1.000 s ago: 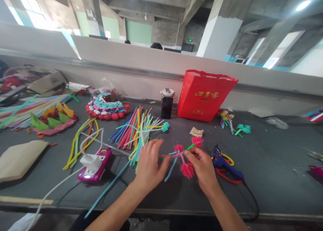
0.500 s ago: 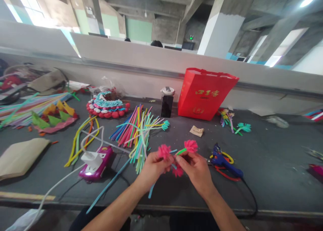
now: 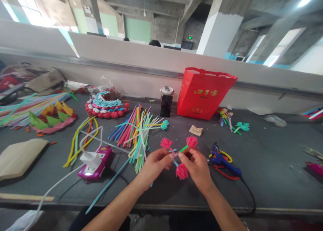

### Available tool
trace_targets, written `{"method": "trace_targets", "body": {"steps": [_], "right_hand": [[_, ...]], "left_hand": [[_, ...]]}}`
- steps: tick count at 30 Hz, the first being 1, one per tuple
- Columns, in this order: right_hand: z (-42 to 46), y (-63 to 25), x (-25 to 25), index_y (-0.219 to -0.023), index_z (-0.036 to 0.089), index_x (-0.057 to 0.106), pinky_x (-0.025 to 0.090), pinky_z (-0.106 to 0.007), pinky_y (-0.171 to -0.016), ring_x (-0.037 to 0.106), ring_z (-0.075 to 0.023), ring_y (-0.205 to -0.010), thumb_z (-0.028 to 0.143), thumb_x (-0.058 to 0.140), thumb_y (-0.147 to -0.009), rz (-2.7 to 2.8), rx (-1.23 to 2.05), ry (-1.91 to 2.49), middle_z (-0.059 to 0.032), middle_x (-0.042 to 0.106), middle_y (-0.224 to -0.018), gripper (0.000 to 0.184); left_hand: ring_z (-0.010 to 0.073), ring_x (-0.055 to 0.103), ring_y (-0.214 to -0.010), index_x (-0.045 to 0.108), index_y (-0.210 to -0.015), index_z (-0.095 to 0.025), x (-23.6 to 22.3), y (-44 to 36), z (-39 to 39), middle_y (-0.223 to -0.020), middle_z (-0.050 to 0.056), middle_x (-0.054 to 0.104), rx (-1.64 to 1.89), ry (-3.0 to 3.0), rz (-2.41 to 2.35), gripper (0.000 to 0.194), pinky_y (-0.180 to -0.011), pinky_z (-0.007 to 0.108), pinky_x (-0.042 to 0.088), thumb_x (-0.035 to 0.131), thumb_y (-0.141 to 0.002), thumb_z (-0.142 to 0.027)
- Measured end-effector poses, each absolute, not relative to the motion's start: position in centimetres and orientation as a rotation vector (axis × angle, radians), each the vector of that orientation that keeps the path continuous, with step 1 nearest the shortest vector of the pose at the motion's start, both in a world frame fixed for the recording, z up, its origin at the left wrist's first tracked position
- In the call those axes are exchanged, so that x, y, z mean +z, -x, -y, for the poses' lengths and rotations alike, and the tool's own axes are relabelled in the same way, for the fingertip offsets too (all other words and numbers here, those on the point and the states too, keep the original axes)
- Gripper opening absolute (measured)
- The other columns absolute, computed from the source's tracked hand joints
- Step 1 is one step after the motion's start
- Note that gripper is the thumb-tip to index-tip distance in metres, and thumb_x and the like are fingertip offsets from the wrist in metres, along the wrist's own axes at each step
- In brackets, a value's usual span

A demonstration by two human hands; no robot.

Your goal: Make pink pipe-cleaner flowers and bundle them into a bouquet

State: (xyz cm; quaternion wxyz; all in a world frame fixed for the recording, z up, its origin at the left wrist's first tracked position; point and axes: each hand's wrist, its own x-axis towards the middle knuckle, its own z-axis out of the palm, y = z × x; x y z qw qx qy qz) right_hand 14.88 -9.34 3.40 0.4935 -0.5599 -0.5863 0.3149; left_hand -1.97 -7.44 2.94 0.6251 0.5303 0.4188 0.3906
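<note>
Three pink pipe-cleaner flowers [image 3: 182, 171] fan out between my hands, their stems crossing at the fingertips. My left hand [image 3: 155, 165] is closed in a pinch on the stems, with one bloom rising just above its fingers. My right hand [image 3: 198, 167] pinches the green stem [image 3: 183, 148] of the upper right flower near the crossing. The third bloom hangs below, between both hands. A short light-blue stem shows by the join; the stems' lower ends are mostly hidden by my left fingers.
Left of my hands lies a pile of coloured pipe cleaners [image 3: 137, 130], beside a purple power strip [image 3: 94, 165]. A blue glue gun [image 3: 225, 162] rests at right, its cord trailing to the edge. Behind stand a red bag [image 3: 205, 94], a phone [image 3: 166, 106] and finished flowers [image 3: 242, 127].
My left hand came in from the left, its fingers opened wide before, and closed on the stems. The flowers have turned in my hands, and the blooms now spread apart.
</note>
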Motion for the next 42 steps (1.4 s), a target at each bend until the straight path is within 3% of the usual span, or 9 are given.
{"method": "trace_targets", "body": {"steps": [4, 8, 18, 25, 28, 30, 33, 37, 42], "right_hand": [[9.0, -14.9, 3.2, -0.071, 0.017, 0.065, 0.043, -0.025, -0.057, 0.055, -0.0156, -0.058, 0.041, 0.066, -0.078, 1.275, 0.788, 1.384, -0.0003, 0.062, -0.062, 0.025], [9.2, -14.5, 3.1, -0.069, 0.017, 0.064, 0.038, -0.024, -0.052, 0.048, -0.0127, -0.053, 0.042, 0.068, -0.076, 1.197, 0.856, 1.389, 0.0024, 0.056, -0.057, 0.027], [9.4, -13.6, 3.4, -0.066, 0.017, 0.060, 0.030, -0.022, -0.045, 0.036, -0.0095, -0.048, 0.046, 0.072, -0.072, 1.046, 1.089, 1.318, 0.0058, 0.046, -0.051, 0.032], [9.5, -13.7, 4.0, -0.069, 0.016, 0.066, 0.035, -0.022, -0.050, 0.043, -0.0104, -0.053, 0.041, 0.072, -0.075, 1.168, 1.079, 1.295, 0.0024, 0.055, -0.057, 0.027], [9.5, -13.7, 4.1, -0.069, 0.017, 0.066, 0.037, -0.022, -0.051, 0.045, -0.0106, -0.052, 0.040, 0.072, -0.076, 1.220, 1.067, 1.271, 0.0026, 0.056, -0.057, 0.025], [9.6, -13.8, 4.1, -0.070, 0.017, 0.066, 0.040, -0.023, -0.055, 0.049, -0.0119, -0.056, 0.040, 0.071, -0.077, 1.244, 1.056, 1.237, 0.0015, 0.059, -0.060, 0.025], [9.7, -13.9, 4.2, -0.071, 0.018, 0.066, 0.045, -0.024, -0.062, 0.055, -0.0146, -0.063, 0.040, 0.070, -0.080, 1.312, 1.029, 1.197, -0.0003, 0.062, -0.065, 0.024], [9.9, -14.2, 4.3, -0.072, 0.018, 0.065, 0.046, -0.025, -0.064, 0.056, -0.0157, -0.064, 0.039, 0.068, -0.082, 1.381, 0.989, 1.192, -0.0009, 0.063, -0.067, 0.024], [10.1, -14.7, 4.5, -0.073, 0.018, 0.067, 0.043, -0.024, -0.061, 0.052, -0.0138, -0.060, 0.037, 0.066, -0.084, 1.531, 0.879, 1.212, 0.0000, 0.062, -0.067, 0.022]], "left_hand": [[0.0237, 0.060, -0.091, 0.061, -0.105, -0.017, 3.0, 2.0, 8.0, -0.095, 0.007, 0.067, 1.180, -2.059, -1.302, 0.028, -0.083, 0.039, 0.046, 0.065, -0.081, -0.030], [0.0274, 0.057, -0.102, 0.056, -0.117, -0.017, 2.2, 2.0, 8.2, -0.117, 0.012, 0.063, 1.114, -2.611, -1.262, 0.038, -0.086, 0.044, 0.047, 0.054, -0.081, -0.008], [0.0239, 0.062, -0.097, 0.053, -0.126, -0.017, 1.0, 2.1, 7.6, -0.112, 0.013, 0.064, 1.048, -2.848, -1.146, 0.040, -0.081, 0.037, 0.055, 0.046, -0.087, -0.006], [0.0201, 0.066, -0.087, 0.062, -0.112, -0.015, 1.5, 2.2, 7.7, -0.097, 0.010, 0.068, 1.274, -2.423, -0.961, 0.030, -0.074, 0.031, 0.056, 0.049, -0.086, -0.008], [0.0149, 0.063, -0.066, 0.067, -0.092, -0.015, 1.7, 2.0, 7.6, -0.078, 0.005, 0.066, 1.231, -1.916, -0.964, 0.014, -0.059, 0.025, 0.053, 0.054, -0.087, -0.019], [0.0094, 0.052, -0.045, 0.065, -0.077, -0.014, 2.1, 1.7, 7.5, -0.063, 0.001, 0.060, 1.123, -1.505, -0.981, 0.024, -0.042, 0.020, 0.043, 0.057, -0.088, -0.033], [0.0071, 0.047, -0.037, 0.064, -0.073, -0.012, 2.8, 1.6, 7.5, -0.058, 0.000, 0.058, 1.000, -1.134, -0.906, 0.036, -0.035, 0.019, 0.038, 0.067, -0.081, -0.046], [0.0087, 0.051, -0.037, 0.064, -0.073, -0.011, 3.1, 1.8, 7.6, -0.056, 0.001, 0.062, 0.949, -0.945, -0.750, 0.034, -0.036, 0.019, 0.039, 0.076, -0.073, -0.043], [0.0080, 0.051, -0.034, 0.066, -0.077, -0.009, 2.7, 2.4, 7.2, -0.057, 0.003, 0.064, 0.802, -0.829, -0.601, 0.027, -0.035, 0.018, 0.035, 0.074, -0.076, -0.035]]}}
